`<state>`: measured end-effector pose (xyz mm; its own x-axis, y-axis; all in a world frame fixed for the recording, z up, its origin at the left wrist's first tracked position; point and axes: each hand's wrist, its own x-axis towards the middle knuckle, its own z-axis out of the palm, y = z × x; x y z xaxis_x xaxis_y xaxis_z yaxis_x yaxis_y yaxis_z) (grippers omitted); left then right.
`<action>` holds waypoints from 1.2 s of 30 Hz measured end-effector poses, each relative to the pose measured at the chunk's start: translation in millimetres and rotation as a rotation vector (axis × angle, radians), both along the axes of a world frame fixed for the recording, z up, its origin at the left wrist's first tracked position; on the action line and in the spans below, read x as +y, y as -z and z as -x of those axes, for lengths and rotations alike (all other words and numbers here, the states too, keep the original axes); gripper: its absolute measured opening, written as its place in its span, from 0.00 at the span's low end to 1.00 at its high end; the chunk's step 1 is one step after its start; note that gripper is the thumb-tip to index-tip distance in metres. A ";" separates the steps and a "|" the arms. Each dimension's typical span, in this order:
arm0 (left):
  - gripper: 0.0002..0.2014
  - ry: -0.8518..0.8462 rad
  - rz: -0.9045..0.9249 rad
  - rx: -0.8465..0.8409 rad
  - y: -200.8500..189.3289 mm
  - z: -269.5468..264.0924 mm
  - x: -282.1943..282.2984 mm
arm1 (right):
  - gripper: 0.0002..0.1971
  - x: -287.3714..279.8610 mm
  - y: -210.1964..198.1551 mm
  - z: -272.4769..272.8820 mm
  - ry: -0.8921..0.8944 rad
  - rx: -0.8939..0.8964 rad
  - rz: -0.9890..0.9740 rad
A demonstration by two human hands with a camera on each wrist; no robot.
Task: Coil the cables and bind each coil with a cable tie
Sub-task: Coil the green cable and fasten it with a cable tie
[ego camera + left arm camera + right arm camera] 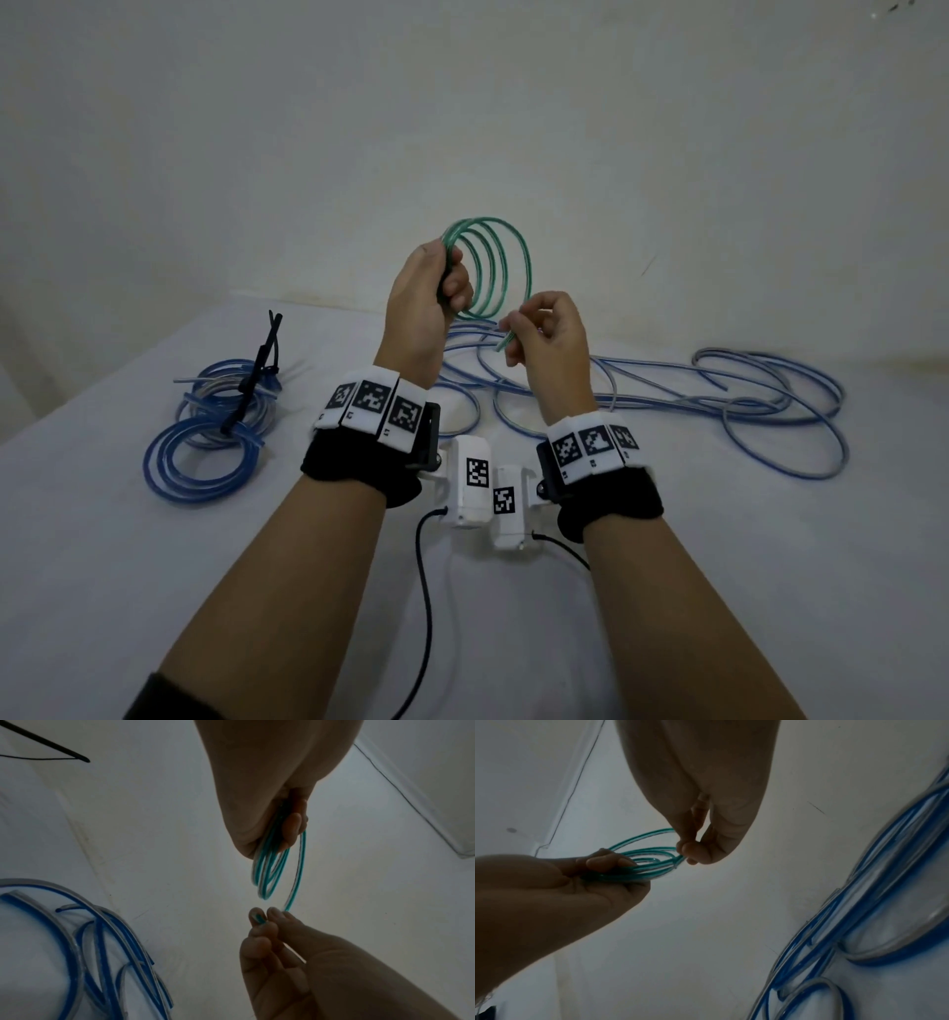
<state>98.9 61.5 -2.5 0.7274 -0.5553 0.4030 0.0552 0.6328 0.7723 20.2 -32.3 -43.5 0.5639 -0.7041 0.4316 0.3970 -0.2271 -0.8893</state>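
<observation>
Centre of the head view: left hand (423,298) raised off the table (719,565), fingers curled round one side of a green coil (493,267) of about four loops; right hand (552,334) just beside and lower, thumb and fingers pinching the green cable's free end (506,342). Mid left of frame: two blue coils (215,437) lie on the table, black ties (257,375) on them. Loose blue cable (719,406) sprawls from behind the hands to mid right, uncoiled. Left wrist view: left hand (270,805) at top centre, fingers (291,827) clamped on the gathered loops (268,874); the last turn runs down to the right hand (282,953) at lower centre, fingertips together on the end. Right wrist view: right hand (706,817) at top centre pinches the end at the coil's rim (652,860); left hand (559,888) at left grips the bundle. Judgement: final turn of the green coil in progress; tying not begun. To do it well, lay the end into the left grip alongside the other loops, keep the loops matched in size, and hold the grip firm, since the stiff cable looks likely to spring open. No spare tie can be made out for certain. Containers: none visible in any view.
</observation>
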 end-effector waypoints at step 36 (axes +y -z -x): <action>0.11 -0.174 -0.321 -0.326 35.3 9.8 -3.3 | 0.05 -1.8 -2.7 15.2 -0.163 0.138 0.276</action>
